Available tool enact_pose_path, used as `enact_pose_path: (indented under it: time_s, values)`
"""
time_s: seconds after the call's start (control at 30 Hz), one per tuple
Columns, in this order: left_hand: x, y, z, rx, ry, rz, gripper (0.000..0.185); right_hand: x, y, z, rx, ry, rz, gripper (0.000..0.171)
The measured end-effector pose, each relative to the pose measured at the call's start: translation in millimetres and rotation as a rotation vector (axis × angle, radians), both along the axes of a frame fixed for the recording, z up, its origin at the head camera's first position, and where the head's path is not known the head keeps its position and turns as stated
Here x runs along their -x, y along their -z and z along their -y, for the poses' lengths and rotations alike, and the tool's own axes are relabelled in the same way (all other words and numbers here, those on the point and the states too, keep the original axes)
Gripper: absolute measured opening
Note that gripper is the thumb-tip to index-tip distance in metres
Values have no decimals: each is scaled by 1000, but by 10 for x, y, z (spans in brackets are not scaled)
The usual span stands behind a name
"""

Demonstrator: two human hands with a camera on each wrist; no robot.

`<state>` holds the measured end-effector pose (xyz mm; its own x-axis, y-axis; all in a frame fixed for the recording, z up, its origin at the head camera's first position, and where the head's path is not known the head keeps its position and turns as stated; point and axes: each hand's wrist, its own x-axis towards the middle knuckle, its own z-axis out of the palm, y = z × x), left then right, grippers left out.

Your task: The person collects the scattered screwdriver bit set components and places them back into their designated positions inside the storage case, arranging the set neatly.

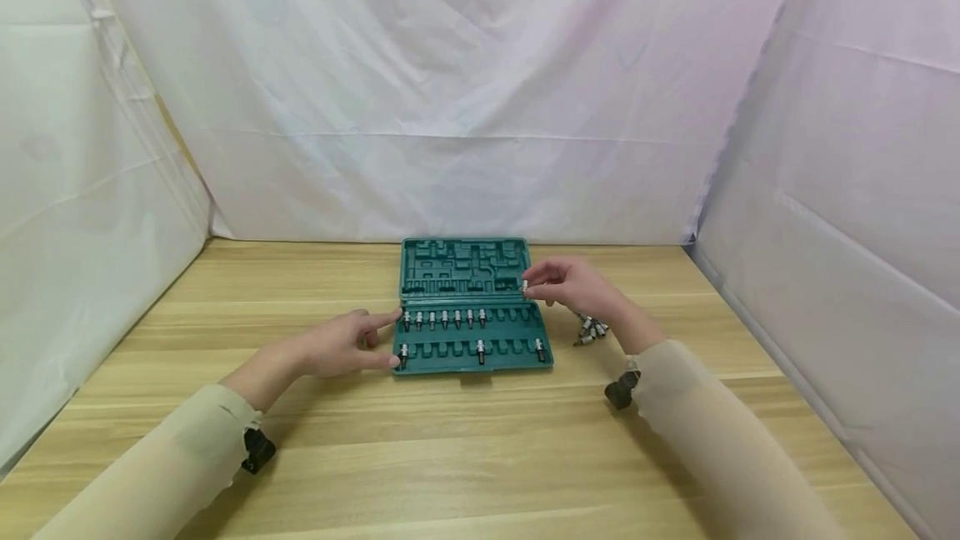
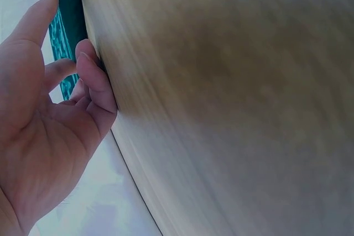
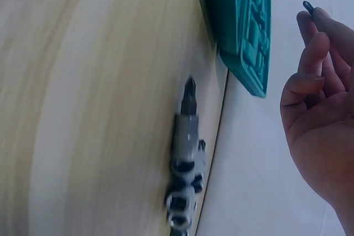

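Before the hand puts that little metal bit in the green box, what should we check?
1. Green plastic case lies open and flat on the wooden table: ok.
2. Left hand steadies the case's left edge: ok.
3. Right hand pinches a small silver bit: ok.
4. Empty slots remain in the case's rows: ok.
5. Which slot fits this bit: cannot tell.
6. Loose pile of metal bits sits clear of the case: ok.

Two bare hands, long pale sleeves

Left hand [image 1: 341, 346] and right hand [image 1: 573, 288] emerge from beige sleeves [image 1: 172, 465]; a small black wrist camera [image 1: 257, 449] sits under each cuff, lower frame.
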<state>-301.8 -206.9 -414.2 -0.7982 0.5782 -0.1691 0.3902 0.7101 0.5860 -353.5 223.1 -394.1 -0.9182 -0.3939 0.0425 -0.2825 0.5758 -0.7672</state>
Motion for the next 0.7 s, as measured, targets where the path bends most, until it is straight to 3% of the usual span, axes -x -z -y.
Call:
enact_pose_path:
  time_s: [0.3, 0.7]
  values:
    - [2, 8, 8, -5, 6, -6, 90, 105, 105, 265, -43, -61, -4, 26]
    - [-1, 17, 8, -7, 4, -13, 90, 97, 181, 470, -135, -108, 40, 12]
